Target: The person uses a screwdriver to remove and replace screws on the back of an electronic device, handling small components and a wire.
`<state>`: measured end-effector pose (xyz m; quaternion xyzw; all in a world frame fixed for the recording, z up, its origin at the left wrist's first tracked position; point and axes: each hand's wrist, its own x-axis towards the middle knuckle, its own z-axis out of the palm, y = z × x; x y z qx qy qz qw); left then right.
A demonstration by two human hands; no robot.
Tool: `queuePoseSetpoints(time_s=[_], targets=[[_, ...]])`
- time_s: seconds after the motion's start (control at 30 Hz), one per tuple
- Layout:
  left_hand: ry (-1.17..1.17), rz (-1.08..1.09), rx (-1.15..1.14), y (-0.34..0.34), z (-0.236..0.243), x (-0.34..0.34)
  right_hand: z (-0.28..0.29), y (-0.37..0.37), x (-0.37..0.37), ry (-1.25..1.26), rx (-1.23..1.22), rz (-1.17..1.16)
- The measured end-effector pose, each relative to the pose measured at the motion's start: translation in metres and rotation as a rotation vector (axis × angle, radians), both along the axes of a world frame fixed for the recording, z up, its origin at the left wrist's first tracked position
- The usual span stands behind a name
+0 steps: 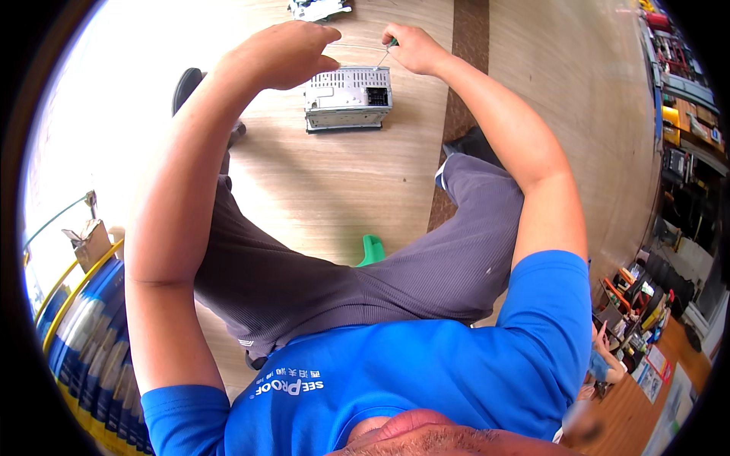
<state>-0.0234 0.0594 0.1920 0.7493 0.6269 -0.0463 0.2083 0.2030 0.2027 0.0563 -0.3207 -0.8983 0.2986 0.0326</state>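
Observation:
A silvery metal car radio unit [346, 99] with a slotted top and a black connector socket sits on the floor in front of me. My right hand [413, 50] is beyond its far right corner, closed around the green handle of a small screwdriver [383, 59]. The thin shaft slants down to the unit's far edge; whether the tip sits in a screw is too small to tell. My left hand [293, 53] is over the far left corner, thumb and fingers apart, with nothing visible between them. I cannot tell whether it touches the unit.
Another metal part [319, 9] lies at the far edge of view. Under me is a green stool [371, 249]. A yellow rack with blue items [91, 334] and a cardboard box [90, 243] stand left. Cluttered shelves [680, 114] line the right, where another person [606, 363] is near a wooden bench [635, 406].

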Motion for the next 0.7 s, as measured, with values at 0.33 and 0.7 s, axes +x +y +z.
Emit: queuePoseSetpoints(time_s=[0.33,0.7], targets=[[0.024,-0.014,-0.036,0.0024,0.0026,0.0010,0.0002,-0.0028,-0.0022,-0.038,-0.017,-0.003],[0.046,-0.019,-0.054,0.0028,0.0032,0.0042,-0.0022,-0.0036,-0.0031,-0.054,0.002,-0.065]])
